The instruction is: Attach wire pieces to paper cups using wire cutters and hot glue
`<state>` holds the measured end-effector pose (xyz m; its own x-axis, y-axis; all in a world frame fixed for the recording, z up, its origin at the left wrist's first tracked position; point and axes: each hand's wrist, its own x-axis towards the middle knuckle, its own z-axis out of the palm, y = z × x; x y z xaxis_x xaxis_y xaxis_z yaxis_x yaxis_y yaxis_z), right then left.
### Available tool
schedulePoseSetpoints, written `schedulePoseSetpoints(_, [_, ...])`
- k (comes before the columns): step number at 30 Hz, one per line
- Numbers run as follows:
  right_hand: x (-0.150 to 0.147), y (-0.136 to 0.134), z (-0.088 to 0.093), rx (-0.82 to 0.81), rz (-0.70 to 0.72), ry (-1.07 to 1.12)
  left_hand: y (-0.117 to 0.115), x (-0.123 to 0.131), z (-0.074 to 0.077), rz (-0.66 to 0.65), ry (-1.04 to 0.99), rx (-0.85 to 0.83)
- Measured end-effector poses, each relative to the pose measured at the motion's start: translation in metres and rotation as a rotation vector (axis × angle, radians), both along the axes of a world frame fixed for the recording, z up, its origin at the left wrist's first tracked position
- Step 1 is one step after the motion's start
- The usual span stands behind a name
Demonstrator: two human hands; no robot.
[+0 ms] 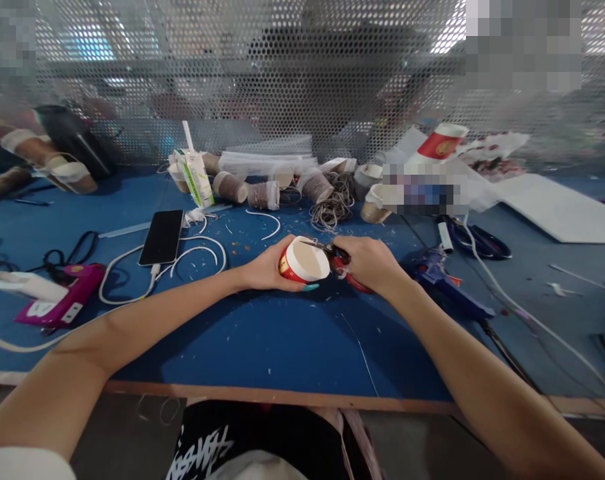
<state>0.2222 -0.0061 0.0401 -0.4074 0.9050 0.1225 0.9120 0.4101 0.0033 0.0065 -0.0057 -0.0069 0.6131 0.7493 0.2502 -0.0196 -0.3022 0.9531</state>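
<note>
A red and white paper cup is tilted over the middle of the blue table, its white inside facing me. My left hand is wrapped round its side, the thumb low by the rim. My right hand grips a tool with red handles and dark metal blades, which looks like scissors. The blades reach to the cup's upper rim; whether they are cutting into it cannot be made out. Behind the cup lie a bundle of grey-brown cord and several cord-wound spools.
A phone with a white cable lies left, beyond a magenta power strip. A drink carton with a straw stands behind. To the right are a blue glue gun, blue-handled scissors and a second red cup. Perforated metal screens the back.
</note>
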Motion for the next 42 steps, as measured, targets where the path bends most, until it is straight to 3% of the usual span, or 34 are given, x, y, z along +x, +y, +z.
schedulePoseSetpoints(10, [-0.003,-0.0044,0.0057,0.025,-0.054,-0.051,-0.0012,-0.0003,0.0025,-0.012,0.008,0.034])
schedulePoseSetpoints(25, [-0.0004,-0.0004,-0.0028,0.018,-0.008,-0.127,-0.0029,-0.0009,0.0059,-0.021,0.006,-0.001])
schedulePoseSetpoints(42, [0.0,-0.0024,-0.002,0.026,0.077,-0.068,-0.0022,-0.0006,0.0061,-0.049,-0.005,-0.021])
